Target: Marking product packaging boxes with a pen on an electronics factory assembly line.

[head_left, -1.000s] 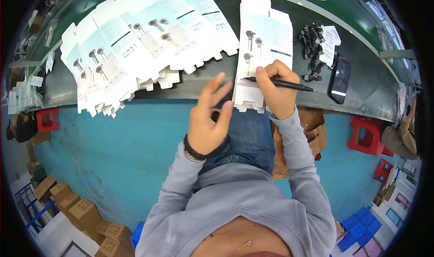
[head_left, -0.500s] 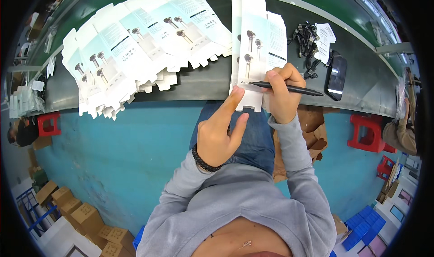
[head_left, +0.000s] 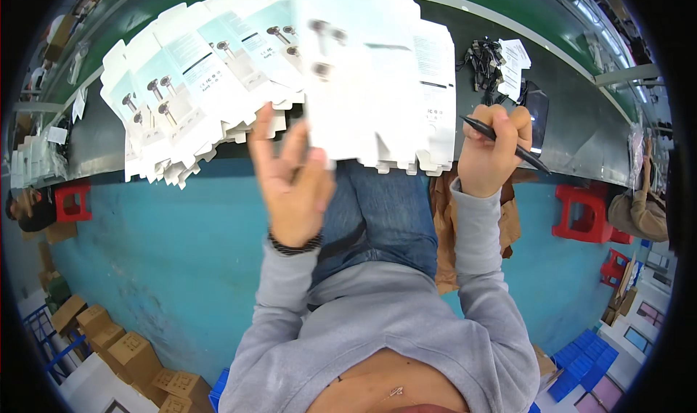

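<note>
A flat unfolded carton (head_left: pixel 356 86), white and pale blue with printed pictures, hangs blurred above the table, tilted over the other cartons. At its lower left corner is my left hand (head_left: pixel 292 184), with the thumb and a finger closed on the edge and the other fingers spread; motion smears them. My right hand (head_left: pixel 494 148) grips a black pen (head_left: pixel 508 146), its tip pointing up and left, apart from the cartons. More flat cartons (head_left: pixel 437 86) lie under and beside the lifted one. Fanned across the table's left side is a large pile of similar cartons (head_left: pixel 170 97).
Bundled black cables (head_left: pixel 483 63), white paper slips (head_left: pixel 512 64) and a dark phone (head_left: pixel 536 119) lie on the dark table (head_left: pixel 581 133) at right. Brown paper (head_left: pixel 444 231) lies beside my legs. Red stools (head_left: pixel 581 215) and stacked cardboard boxes (head_left: pixel 138 355) stand around; other people sit at both sides.
The top carton has come up off its stack and moved left, along with my left hand. My right hand has drawn the pen away to the right.
</note>
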A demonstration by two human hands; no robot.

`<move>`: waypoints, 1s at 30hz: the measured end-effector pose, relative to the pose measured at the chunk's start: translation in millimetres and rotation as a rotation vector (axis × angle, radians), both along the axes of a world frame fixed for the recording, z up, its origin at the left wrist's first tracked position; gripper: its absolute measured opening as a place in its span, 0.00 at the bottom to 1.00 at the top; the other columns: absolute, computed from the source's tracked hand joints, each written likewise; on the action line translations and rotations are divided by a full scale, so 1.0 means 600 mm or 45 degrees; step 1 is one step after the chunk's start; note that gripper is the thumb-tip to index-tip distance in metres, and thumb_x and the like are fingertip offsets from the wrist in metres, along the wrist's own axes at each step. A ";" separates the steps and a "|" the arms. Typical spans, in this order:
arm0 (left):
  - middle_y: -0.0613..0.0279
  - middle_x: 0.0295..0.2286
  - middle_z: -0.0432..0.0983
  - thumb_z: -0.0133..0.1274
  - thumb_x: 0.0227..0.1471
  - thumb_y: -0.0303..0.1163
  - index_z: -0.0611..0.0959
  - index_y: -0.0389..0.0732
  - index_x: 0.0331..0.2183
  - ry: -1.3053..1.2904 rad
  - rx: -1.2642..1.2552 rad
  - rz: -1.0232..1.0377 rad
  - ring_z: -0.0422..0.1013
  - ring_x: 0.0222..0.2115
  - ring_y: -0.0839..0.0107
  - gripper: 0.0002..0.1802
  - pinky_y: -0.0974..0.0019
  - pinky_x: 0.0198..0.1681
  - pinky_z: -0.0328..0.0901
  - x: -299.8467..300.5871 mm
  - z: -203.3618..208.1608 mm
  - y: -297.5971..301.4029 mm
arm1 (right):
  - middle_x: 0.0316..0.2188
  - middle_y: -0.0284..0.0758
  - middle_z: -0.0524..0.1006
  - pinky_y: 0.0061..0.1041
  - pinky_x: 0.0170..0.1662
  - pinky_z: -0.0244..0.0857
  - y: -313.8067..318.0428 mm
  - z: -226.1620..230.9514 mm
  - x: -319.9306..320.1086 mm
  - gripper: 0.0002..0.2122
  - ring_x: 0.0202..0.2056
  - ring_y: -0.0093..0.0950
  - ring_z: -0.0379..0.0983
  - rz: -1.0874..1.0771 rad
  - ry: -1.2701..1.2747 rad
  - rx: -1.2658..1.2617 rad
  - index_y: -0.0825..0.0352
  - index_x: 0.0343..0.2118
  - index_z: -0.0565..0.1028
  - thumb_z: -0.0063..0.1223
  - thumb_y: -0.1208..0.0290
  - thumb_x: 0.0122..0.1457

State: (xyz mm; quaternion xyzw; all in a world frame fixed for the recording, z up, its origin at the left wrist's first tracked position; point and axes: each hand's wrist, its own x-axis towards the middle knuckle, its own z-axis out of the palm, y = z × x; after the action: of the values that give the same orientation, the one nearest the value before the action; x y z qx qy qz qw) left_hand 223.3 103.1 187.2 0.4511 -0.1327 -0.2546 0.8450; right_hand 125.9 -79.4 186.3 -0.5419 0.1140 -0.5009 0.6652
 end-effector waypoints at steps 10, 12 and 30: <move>0.39 0.44 0.66 0.44 0.50 0.19 0.51 0.46 0.54 -0.346 0.350 0.730 0.52 0.11 0.86 0.32 0.80 0.11 0.49 0.102 0.008 0.087 | 0.11 0.27 0.66 0.15 0.18 0.50 0.028 -0.055 0.043 0.11 0.15 0.13 0.57 0.113 0.782 -0.515 0.68 0.13 0.64 0.53 0.77 0.47; 0.39 0.43 0.66 0.45 0.50 0.19 0.52 0.45 0.53 -0.339 0.393 0.775 0.53 0.11 0.86 0.31 0.80 0.11 0.49 0.104 -0.003 0.092 | 0.11 0.26 0.65 0.15 0.18 0.49 0.030 -0.056 0.045 0.11 0.15 0.12 0.56 0.122 0.802 -0.529 0.68 0.13 0.65 0.53 0.76 0.47; 0.57 0.44 0.67 0.52 0.47 0.24 0.63 0.37 0.49 -0.604 0.626 -0.026 0.67 0.44 0.74 0.26 0.83 0.21 0.58 -0.012 -0.060 0.013 | 0.12 0.28 0.67 0.14 0.20 0.54 0.026 -0.058 0.038 0.11 0.16 0.13 0.61 0.225 0.704 -0.259 0.67 0.14 0.63 0.50 0.79 0.49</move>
State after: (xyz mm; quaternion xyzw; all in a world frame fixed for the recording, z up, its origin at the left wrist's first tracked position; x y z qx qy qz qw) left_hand 216.1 111.1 150.9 0.6865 -0.2649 -0.1754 0.6541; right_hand 148.6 -63.6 151.7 -0.7293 0.1924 -0.2834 0.5923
